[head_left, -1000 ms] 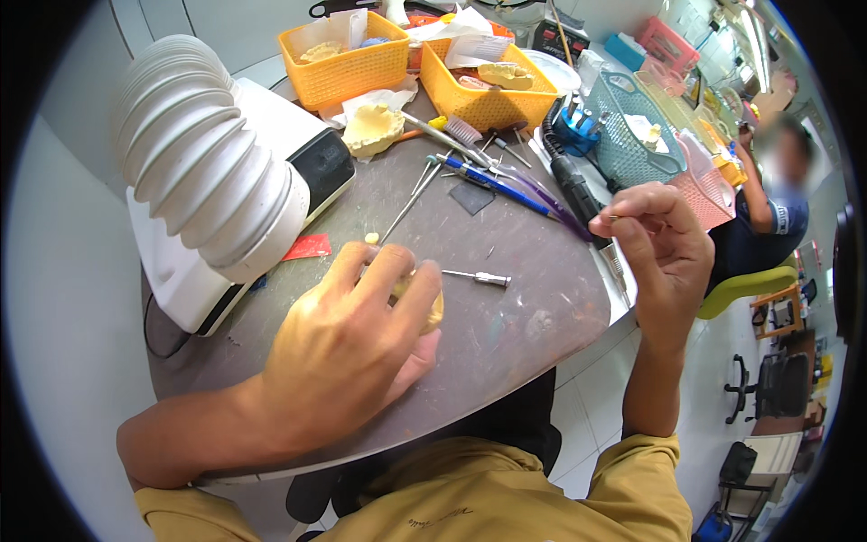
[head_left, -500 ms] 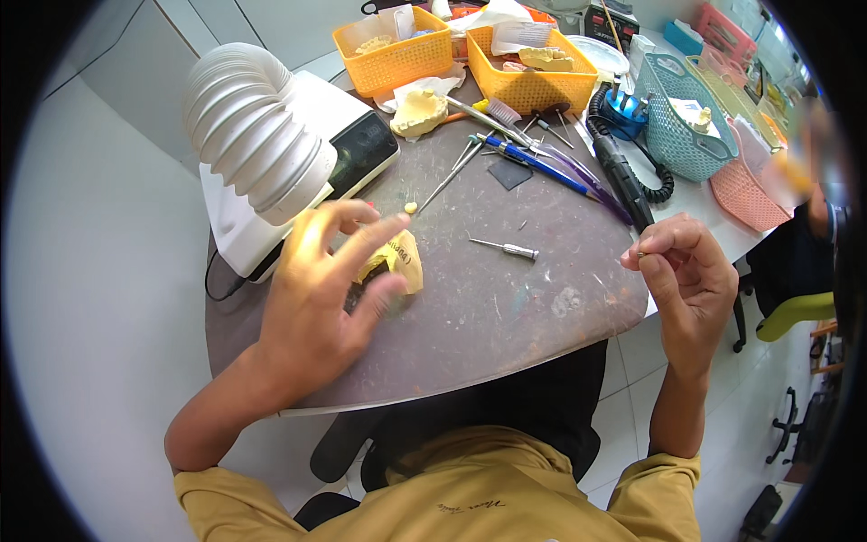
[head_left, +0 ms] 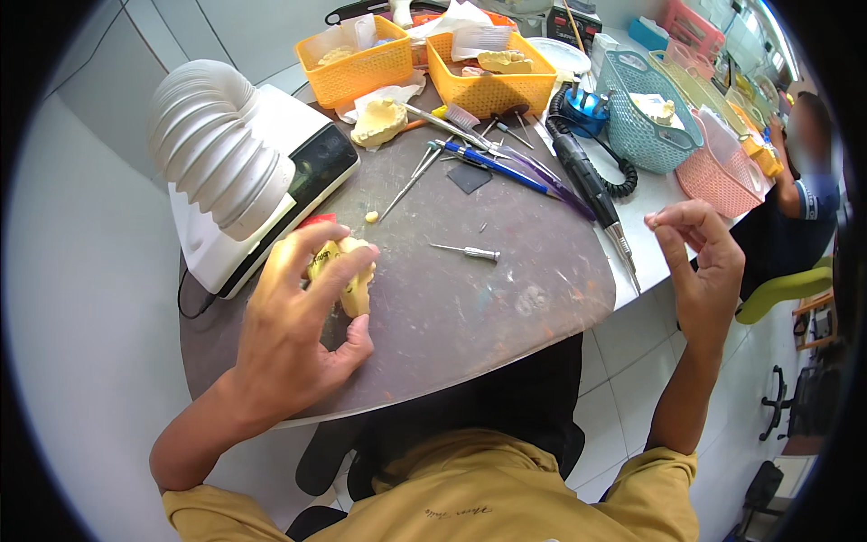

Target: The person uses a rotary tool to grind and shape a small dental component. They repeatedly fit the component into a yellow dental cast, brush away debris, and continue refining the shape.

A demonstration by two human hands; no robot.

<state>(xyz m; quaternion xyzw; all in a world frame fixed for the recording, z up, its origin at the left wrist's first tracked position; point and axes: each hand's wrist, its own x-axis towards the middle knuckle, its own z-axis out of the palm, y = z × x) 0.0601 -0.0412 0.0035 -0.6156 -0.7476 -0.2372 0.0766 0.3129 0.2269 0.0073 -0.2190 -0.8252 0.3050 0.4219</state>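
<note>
My left hand (head_left: 293,316) is closed round a yellowish plaster dental model (head_left: 359,291) on the bench, fingers over its top and thumb at its near edge. Much of the model is hidden beneath the fingers. A bit of red (head_left: 318,219) shows just beyond them. Next to the model lies a small cream tooth-like piece (head_left: 371,217). My right hand (head_left: 703,262) is raised off the bench's right side, thumb and index finger pinched together; anything between them is too small to make out. Between the hands lie a small screwdriver (head_left: 470,252) and a tiny metal pin (head_left: 483,227).
A white unit with a ribbed hose (head_left: 217,154) stands at the left. A handpiece (head_left: 587,176) with a coiled cord lies at the right. Farther back are tweezers, a blue pen (head_left: 497,164), another plaster model (head_left: 379,122) and yellow baskets (head_left: 492,95). A person (head_left: 804,172) sits at far right.
My left hand has closed on the dental model, over which it hovered with spread fingers. My right hand has moved away from the handpiece, whose tip now shows. The whole view has shifted slightly.
</note>
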